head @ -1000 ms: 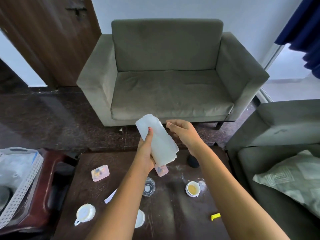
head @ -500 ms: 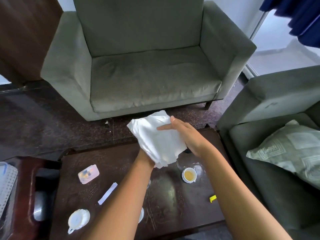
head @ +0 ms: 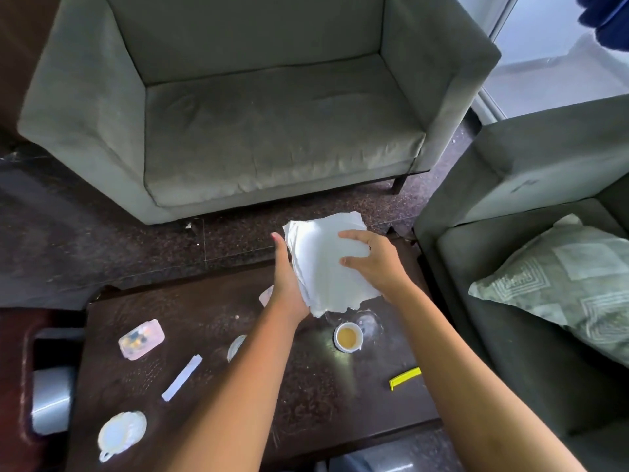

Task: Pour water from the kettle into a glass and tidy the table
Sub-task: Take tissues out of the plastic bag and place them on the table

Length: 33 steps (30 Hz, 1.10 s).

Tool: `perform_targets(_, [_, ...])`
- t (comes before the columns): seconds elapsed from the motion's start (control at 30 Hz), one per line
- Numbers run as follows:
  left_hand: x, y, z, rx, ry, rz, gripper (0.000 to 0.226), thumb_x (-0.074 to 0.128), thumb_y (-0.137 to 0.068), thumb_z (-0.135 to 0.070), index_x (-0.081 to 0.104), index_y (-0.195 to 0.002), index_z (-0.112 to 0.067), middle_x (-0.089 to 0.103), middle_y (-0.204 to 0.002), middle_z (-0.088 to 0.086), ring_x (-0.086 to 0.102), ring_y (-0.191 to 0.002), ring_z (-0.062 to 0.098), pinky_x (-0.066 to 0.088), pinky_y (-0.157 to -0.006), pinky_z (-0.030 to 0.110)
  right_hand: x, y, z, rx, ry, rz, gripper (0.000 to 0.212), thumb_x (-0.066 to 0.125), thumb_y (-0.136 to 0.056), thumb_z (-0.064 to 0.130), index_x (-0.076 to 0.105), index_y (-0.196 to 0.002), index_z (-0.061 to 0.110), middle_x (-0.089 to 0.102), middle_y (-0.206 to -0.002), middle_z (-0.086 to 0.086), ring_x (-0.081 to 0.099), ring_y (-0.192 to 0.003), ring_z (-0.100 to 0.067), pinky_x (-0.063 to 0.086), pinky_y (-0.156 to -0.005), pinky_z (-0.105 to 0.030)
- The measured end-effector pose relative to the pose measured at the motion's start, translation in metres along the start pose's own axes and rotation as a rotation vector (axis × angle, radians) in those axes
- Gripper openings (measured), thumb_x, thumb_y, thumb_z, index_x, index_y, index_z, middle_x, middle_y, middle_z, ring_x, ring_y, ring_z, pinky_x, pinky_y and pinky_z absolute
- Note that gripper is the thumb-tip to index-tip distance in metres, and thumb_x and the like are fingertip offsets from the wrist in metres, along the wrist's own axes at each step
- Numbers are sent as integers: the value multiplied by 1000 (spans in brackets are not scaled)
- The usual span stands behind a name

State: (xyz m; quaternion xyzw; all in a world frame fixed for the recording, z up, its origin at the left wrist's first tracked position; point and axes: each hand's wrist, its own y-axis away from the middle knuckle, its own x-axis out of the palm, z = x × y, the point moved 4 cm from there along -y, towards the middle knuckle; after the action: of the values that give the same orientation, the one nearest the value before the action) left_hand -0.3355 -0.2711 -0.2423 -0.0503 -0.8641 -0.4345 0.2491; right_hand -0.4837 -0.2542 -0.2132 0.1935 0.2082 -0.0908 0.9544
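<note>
A white paper napkin [head: 323,264] is held up over the far side of the dark wooden table [head: 306,396]. My left hand [head: 286,284] holds its left edge from underneath, thumb pointing up. On the napkin's right part lies my right hand [head: 374,260], fingers curled over the sheet. Below them stand a small white cup [head: 348,336] with yellowish liquid and a clear glass [head: 236,347], partly hidden by my left forearm. No kettle is in view.
On the table lie a pink plastic box [head: 141,338], a white paper strip [head: 182,378], a white lidded cup [head: 121,432] and a yellow clip [head: 405,378]. A grey sofa [head: 258,107] stands beyond, another with a cushion [head: 558,284] at right.
The view tilted down and closer to the table. The napkin went from a narrow folded strip to a wider sheet, and my right hand moved onto it.
</note>
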Motion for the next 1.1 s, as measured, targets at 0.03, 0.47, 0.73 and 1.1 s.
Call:
perform_targets(0.03, [5,-2,2,10,-6,29,73,32,-74,-82,71,-105,-28,73,-104,5,70,-93,24,55,-79,36,-3,-4,-9,25,3,-28,47,72,-77,11,62,-118,31,58,-125,0,54,-108,-17,43,-85,-26])
perform_targets(0.47, [30,-108,7,395,-874,-350,43,74,-75,-15,60,-116,-15,60,-91,-1,58,-84,20,49,-71,30,-26,-75,-79,63,-43,-313,33,66,-79,6,60,-108,20,53,-76,15,51,-70,-4,36,-51,-2])
perform_targets(0.73, [36,-143,17,464,-1055,-280,37,66,-82,-11,60,-118,-17,62,-102,-1,57,-90,16,46,-74,27,-1,-97,-107,97,59,-310,9,56,-79,3,58,-81,12,57,-88,-7,52,-75,-20,34,-53,-16])
perform_targets(1.1, [34,-176,44,333,-1201,-243,39,55,-84,-11,52,-121,-25,63,-113,5,61,-94,23,53,-81,35,23,-110,-131,211,439,-289,15,42,-88,11,45,-101,19,53,-102,-5,52,-90,-32,36,-63,-35])
